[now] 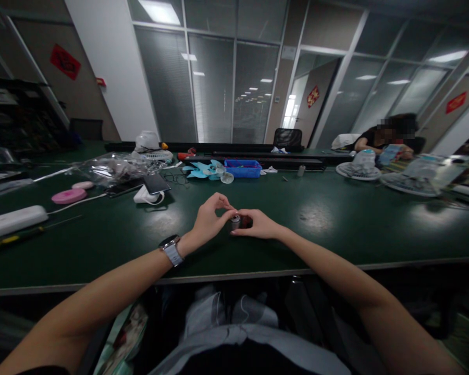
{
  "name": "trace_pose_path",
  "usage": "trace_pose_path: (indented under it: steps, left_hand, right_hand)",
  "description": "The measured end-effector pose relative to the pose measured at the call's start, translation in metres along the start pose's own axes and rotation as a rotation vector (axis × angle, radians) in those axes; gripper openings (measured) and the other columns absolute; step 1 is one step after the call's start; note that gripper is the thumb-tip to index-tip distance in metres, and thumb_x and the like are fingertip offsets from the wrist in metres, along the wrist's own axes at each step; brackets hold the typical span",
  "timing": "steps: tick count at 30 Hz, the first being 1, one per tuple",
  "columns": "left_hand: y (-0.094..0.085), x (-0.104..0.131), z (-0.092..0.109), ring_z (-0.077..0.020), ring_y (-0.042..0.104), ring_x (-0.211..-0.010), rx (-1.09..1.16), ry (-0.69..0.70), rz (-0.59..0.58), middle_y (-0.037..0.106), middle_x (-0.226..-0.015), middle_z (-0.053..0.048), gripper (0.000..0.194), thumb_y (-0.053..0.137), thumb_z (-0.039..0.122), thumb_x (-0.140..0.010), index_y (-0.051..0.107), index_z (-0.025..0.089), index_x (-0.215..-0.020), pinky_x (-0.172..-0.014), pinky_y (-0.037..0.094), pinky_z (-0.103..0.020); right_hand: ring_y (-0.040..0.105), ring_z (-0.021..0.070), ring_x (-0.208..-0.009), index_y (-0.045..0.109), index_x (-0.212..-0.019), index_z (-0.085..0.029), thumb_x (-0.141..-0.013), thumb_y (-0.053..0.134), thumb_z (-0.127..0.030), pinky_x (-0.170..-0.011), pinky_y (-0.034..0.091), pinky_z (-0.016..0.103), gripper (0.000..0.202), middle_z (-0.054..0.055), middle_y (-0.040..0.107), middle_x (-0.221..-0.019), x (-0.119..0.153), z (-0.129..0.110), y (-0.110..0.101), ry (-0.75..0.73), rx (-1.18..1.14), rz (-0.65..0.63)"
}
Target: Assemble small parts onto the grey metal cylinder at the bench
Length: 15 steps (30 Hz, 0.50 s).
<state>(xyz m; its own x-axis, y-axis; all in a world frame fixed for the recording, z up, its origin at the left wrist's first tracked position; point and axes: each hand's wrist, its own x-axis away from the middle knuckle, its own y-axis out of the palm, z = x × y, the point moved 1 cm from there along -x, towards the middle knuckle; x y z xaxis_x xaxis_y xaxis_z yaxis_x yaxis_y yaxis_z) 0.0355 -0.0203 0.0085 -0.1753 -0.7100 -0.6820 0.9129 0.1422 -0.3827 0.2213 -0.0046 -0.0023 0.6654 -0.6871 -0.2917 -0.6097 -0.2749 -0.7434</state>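
**Two bare hands are meeting at a small metal cylinder, nearer the wearer than the blue tray**

On the green tabletop [226, 271], the small metal cylinder [235, 223] is sitting upright between the hands, directly in front of the blue tray [245, 173] on the wearer's side. The right hand [260, 225] is curving around it from the right, thumb and forefinger closing on it in a narrow C shape. Something dark red is showing inside that curl, too dim to name. The left hand [213, 216] is bringing its thumb to the cylinder's top edge, its other fingers bending inward; whether it is gripping anything, I cannot tell. A watch [172, 251] is circling the left wrist.

Blue gloves [204, 169] are lying just left of the tray, and a clear plastic bag [115, 169] is spreading farther left. A white device [145, 196] is resting to the tray's left and nearer the wearer; a pink round object [69, 196] and a white power strip [15, 221] are lying well beyond it, farther left. A second metal cylinder [301, 171] is standing to the tray's right. Well to the tray's right, a co-worker [363, 143] is leaning over the table near a plastic-wrapped fan [359, 167].
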Motion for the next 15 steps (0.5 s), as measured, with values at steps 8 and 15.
trace_pose_path:
  steps: [8,15]
  left_hand:
    - [-0.015,-0.006,-0.028,-0.0186,0.069,-0.075,-0.191,-0.179,0.132,0.072,-0.077,-0.001,0.027,0.069,0.038,-0.076,0.052,0.021,-0.086,-0.064,0.046,-0.027]
    - [-0.014,-0.001,-0.062,-0.0216,0.071,-0.069,-0.251,-0.310,-0.201,0.075,-0.072,-0.001,0.026,0.072,0.042,-0.070,0.059,0.023,-0.081,-0.056,0.047,-0.028]
  right_hand:
    - [0.052,0.0109,-0.066,0.062,-0.114,-0.018,-0.074,0.069,-0.048,-0.060,0.039,0.023,0.050,0.003,0.066,-0.089,-0.003,0.006,-0.004,0.064,0.059,0.030]
    - [0.051,0.0101,-0.065,0.063,-0.111,-0.018,-0.074,0.069,-0.048,-0.059,0.038,0.022,0.048,0.003,0.066,-0.091,-0.002,0.012,-0.011,0.090,0.082,0.064]
